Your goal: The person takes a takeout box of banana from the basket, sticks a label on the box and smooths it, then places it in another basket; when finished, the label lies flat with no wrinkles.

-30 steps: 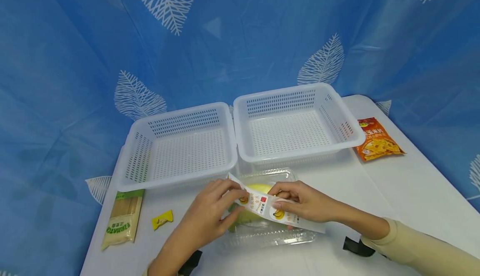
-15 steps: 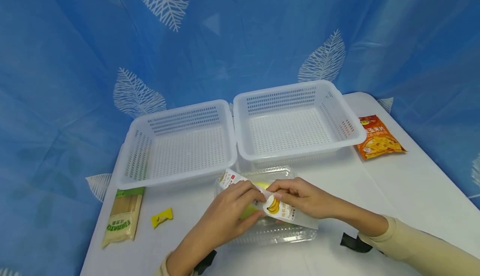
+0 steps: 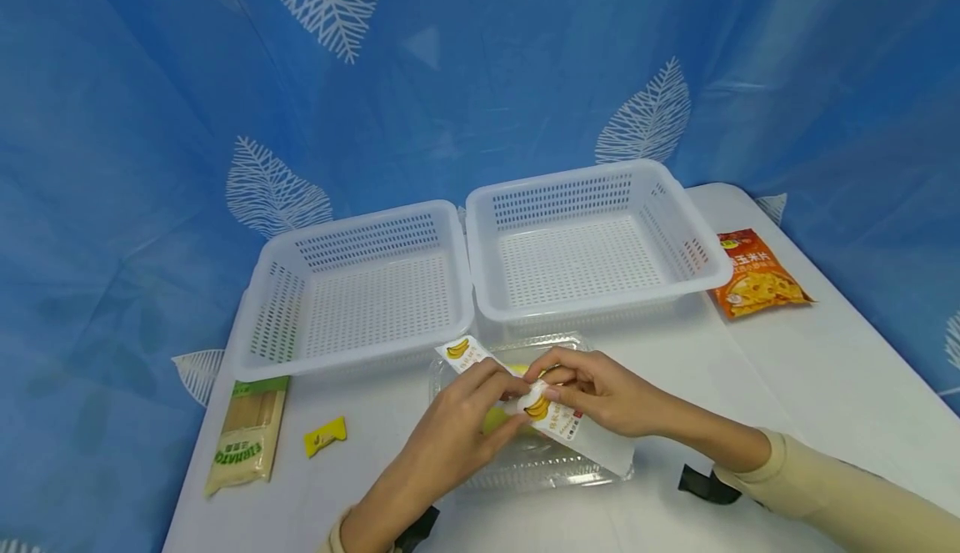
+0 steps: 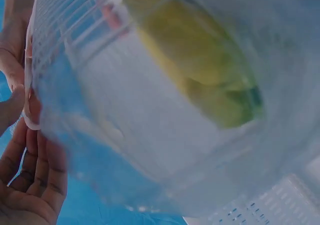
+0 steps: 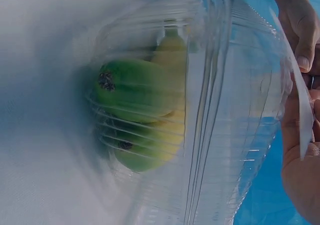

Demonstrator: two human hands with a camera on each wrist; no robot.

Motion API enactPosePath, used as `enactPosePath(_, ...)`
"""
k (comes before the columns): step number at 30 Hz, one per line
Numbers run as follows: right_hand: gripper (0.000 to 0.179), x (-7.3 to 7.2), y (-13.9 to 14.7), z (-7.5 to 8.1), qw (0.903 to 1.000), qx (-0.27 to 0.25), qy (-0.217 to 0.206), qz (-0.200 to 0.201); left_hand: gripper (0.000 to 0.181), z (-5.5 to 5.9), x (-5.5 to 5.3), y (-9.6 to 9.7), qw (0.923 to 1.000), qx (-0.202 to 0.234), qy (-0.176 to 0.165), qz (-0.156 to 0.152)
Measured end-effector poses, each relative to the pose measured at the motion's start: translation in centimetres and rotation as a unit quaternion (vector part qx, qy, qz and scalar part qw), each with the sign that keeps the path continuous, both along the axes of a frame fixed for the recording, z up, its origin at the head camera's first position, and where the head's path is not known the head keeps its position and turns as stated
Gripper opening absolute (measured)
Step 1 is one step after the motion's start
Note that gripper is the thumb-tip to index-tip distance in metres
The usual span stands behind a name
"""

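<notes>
Green-topped packet (image 3: 247, 440) and small yellow packet (image 3: 326, 435) lie left of the clear box (image 3: 558, 476). Left hand (image 3: 468, 424) pinches the sticker strip (image 3: 567, 424), slanted over the box; right hand (image 3: 613, 394) pinches it just beside, presumably to steady it. Box's far edge sits near the right white basket (image 3: 592, 306): tight there. More room rightward, toward the orange snack bag (image 3: 757, 278).

Two white baskets (image 3: 378, 307) stand near an orange bag (image 3: 759, 278), green-topped packet (image 3: 247, 436) and yellow sachet (image 3: 325, 437).
</notes>
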State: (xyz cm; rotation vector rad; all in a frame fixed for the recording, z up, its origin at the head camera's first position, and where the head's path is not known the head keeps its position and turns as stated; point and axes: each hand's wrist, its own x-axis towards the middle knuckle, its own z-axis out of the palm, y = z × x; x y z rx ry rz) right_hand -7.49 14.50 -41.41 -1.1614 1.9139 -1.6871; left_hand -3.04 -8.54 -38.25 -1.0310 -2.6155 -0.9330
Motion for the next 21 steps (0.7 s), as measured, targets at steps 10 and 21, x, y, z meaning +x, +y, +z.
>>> enactPosePath(10, 0.026, -0.16, 0.01, -0.3, 0.9998, 0.013, 0.001, 0.018, 0.022, -0.24, -0.09, -0.05, 0.9996, 0.017, 0.015, -0.018)
enactPosePath(21, 0.042, -0.1, 0.66, -0.48, 0.9983, 0.056, 0.004, 0.014, 0.019, -0.85, -0.13, -0.06, 0.9941, 0.087, -0.035, -0.055)
